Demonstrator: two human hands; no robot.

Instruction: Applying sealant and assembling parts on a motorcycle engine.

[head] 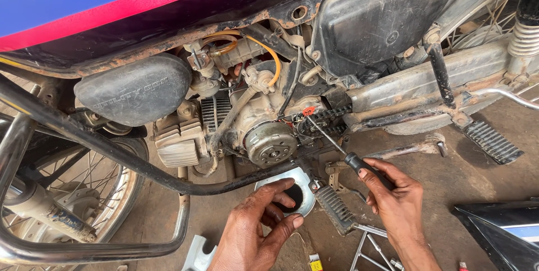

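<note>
While both hands work low beside the motorcycle engine, details run outward from the fingers:

R fingers: curled tight round black handle of screwdriver [343, 154], thumb on top; firm grip.
R hand [396, 201]: lower right of centre, wrist coming up from bottom edge.
Screwdriver: thin shaft slants up-left, tip at chain [323, 119] area next to small orange clip [308, 110]; can't tell if tip touches.
L fingers: spread, half curled, pinching lower edge of silver metal cover [296, 180] w/ dark round hole; thumb below, index across rim.
L hand [255, 229]: bottom centre, just under cover.
Cover: held just below engine, behind black crash-bar tube [120, 156], beside left footpeg [336, 208].
Engine: round grey rotor housing [270, 143] exposed, just above cover; finned cylinder [178, 146] to its left; orange hose [268, 52] above.
Bike body: blue/red tank [84, 7] top left, black side panel [387, 10] top right, rusty frame between.
Wheels: front spokes [73, 192] lower left; rear spring [525, 38] far right.
Ground: dirt floor [455, 175]; ribbed rear footpeg [493, 142] right; dark panel [505, 232] lying bottom right; metal rods [370, 248] near R wrist.
</note>
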